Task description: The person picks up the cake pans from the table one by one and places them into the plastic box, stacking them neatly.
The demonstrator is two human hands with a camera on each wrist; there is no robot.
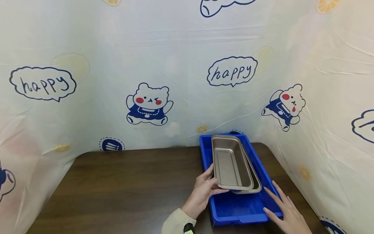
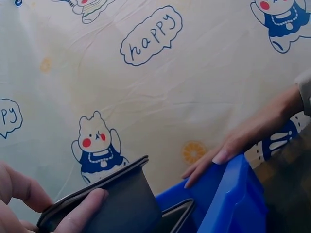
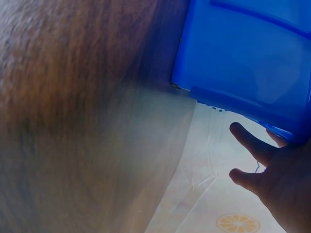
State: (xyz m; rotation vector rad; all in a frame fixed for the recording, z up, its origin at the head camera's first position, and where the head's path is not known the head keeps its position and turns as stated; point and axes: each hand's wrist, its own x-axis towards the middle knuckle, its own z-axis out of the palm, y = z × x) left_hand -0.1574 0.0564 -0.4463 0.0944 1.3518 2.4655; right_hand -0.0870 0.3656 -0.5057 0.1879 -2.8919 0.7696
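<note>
A rectangular metal loaf pan (image 1: 229, 165) is tilted over the blue plastic bin (image 1: 238, 211). My left hand (image 1: 201, 191) pinches its near left corner, thumb on one side of the rim and fingers on the other. In the left wrist view the pan (image 2: 124, 199) shows its outer side, held above the bin. A second loaf pan (image 1: 256, 183) lies under it in the bin, mostly hidden. At the bin's right side, my right hand (image 1: 287, 211) has its fingers spread and extended, fingertips at the rim.
The bin stands on the right part of a dark wooden table (image 1: 131, 188). A pale printed curtain (image 1: 187, 58) with bears and speech bubbles hangs behind the table and along its sides.
</note>
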